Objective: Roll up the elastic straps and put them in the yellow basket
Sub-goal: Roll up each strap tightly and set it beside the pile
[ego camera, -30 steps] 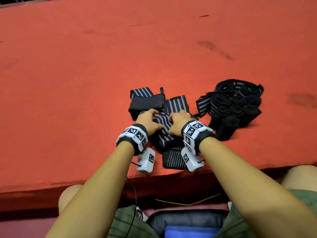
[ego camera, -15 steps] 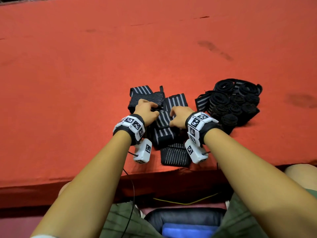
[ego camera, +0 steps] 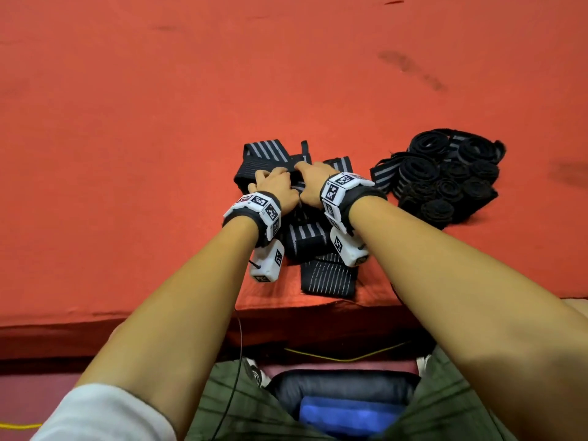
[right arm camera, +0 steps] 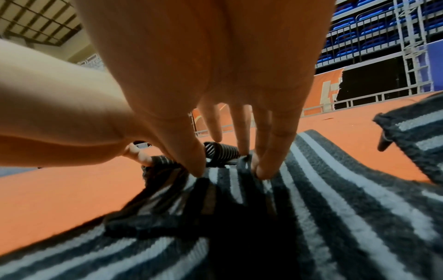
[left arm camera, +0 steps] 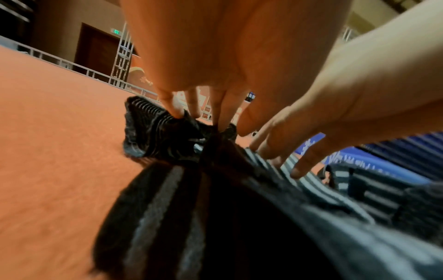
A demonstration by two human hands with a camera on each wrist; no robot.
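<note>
The left hand and right hand sit side by side on the striped strap, fingertips pressing down into its far folds; the left seems to pinch a bunched end, though blur leaves that unsure, and the right's fingers look straight. The strap lies loose on the red mat, running back toward the near edge. This looks like the start of a roll: next the end needs tucking tight and turning over evenly. Finished rolls are heaped to the right. No yellow basket is in view.
</note>
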